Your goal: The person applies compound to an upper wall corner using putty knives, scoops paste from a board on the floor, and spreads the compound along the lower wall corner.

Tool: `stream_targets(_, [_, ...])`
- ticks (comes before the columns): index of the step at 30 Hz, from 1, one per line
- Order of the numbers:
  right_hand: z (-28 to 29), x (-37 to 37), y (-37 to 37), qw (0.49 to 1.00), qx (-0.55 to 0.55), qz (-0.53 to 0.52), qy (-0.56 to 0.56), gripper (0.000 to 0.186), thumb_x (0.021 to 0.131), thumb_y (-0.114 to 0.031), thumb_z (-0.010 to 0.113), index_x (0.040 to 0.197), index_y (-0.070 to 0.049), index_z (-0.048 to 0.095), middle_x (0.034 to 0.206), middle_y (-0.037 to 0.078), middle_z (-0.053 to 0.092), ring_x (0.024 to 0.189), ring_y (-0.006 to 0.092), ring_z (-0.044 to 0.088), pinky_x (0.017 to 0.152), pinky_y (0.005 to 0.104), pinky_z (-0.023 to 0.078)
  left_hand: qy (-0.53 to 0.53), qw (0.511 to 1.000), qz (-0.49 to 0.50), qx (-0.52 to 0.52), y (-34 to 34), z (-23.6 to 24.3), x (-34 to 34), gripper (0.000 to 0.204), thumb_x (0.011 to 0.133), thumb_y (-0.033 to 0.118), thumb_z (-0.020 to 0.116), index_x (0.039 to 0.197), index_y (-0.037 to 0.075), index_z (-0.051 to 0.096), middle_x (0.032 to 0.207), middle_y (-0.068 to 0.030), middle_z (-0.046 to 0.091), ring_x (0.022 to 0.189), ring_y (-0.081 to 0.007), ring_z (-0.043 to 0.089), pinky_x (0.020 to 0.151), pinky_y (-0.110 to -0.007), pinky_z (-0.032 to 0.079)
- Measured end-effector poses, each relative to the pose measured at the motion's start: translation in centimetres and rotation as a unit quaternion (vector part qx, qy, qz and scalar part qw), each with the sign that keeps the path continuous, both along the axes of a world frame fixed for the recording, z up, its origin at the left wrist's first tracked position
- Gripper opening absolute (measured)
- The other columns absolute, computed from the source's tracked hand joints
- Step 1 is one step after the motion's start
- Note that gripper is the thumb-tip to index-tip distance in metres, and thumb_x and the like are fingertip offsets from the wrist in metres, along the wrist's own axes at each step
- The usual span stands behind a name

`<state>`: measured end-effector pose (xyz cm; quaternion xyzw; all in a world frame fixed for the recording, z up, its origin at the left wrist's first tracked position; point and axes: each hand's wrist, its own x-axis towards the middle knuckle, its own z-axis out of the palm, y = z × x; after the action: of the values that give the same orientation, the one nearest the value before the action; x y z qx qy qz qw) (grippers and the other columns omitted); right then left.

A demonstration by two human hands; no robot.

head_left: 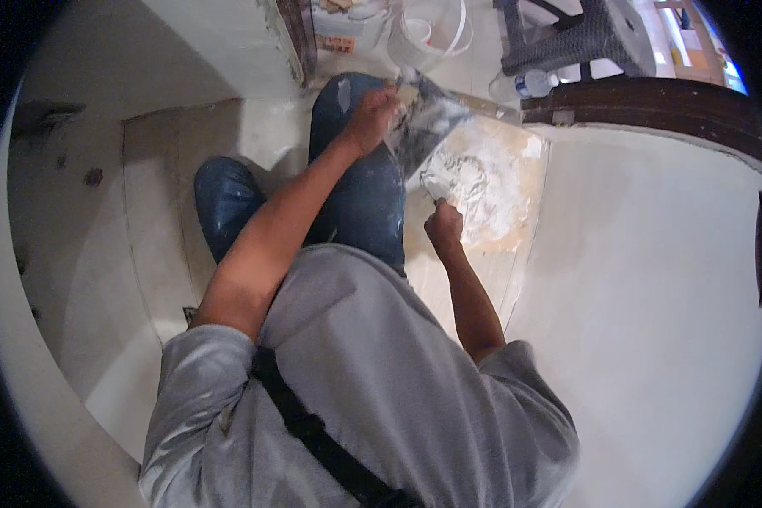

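Plainly, in the head view, the patch of white paste (pixel 474 178) lies ahead of the person and to the right, spread on a tan board (pixel 506 240) on the floor (pixel 415 298). The right hand (pixel 444 225) is the nearer, just below the paste's lower-left edge. Its fingers are closed around the handle of a small scraper (pixel 434 185), whose long axis slants forward and leftward, along the paste's left margin. The left hand (pixel 371 118) is farther off, ahead and left, above the knee, its fingers closed on the left side of a flat grey plate (pixel 432 127) smeared with white. The plate lies between that hand and the paste, its lower corner near the scraper's tip; whether they touch, I cannot tell.
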<state>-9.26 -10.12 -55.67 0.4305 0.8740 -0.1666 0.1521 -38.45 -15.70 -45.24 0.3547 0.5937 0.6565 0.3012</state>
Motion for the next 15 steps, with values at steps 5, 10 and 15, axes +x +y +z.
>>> stream_targets(5, [-1.0, -0.1, -1.1, 0.999, 0.015, 0.005, 0.032, 0.022, 0.073, -0.002, 0.055, 0.095, 0.001, 0.058, 0.076, 0.026, 0.063, 0.072, 0.0412, 0.065, 0.065, 0.0484, 0.052, 0.025, 0.998, 0.049, 0.016, 0.7, 0.9, -0.7, 0.023, 0.087, 0.016, 0.049, 0.092, -0.002, 0.061, 0.074, -0.0008, 0.057, 0.070, -0.0080, 0.048, 0.065, -0.027, 0.040])
stream_targets(10, [1.3, 0.4, -0.9, 1.000, -0.004, -0.004, 0.023, 0.023, 0.073, -0.004, 0.055, 0.095, 0.000, 0.060, 0.078, 0.025, 0.064, 0.074, 0.0395, 0.065, 0.068, 0.0478, 0.052, 0.282, 0.951, 0.111, 0.054, 0.6, -1.7, -1.8, 0.022, 0.087, 0.016, 0.048, 0.088, -0.001, 0.061, 0.072, -0.0008, 0.057, 0.067, -0.0083, 0.048, 0.063, -0.028, 0.040])
stream_targets(15, [0.5, 0.8, 1.3, 0.999, 0.004, -0.022, 0.023, 0.028, 0.072, -0.005, 0.054, 0.098, -0.007, 0.066, 0.084, 0.022, 0.067, 0.078, 0.0366, 0.066, 0.072, 0.0468, 0.052, 0.049, 0.998, 0.027, 0.040, 0.5, 0.4, -0.6, 0.021, 0.087, 0.016, 0.049, 0.088, 0.000, 0.062, 0.071, -0.0018, 0.058, 0.066, -0.0087, 0.048, 0.063, -0.028, 0.040])
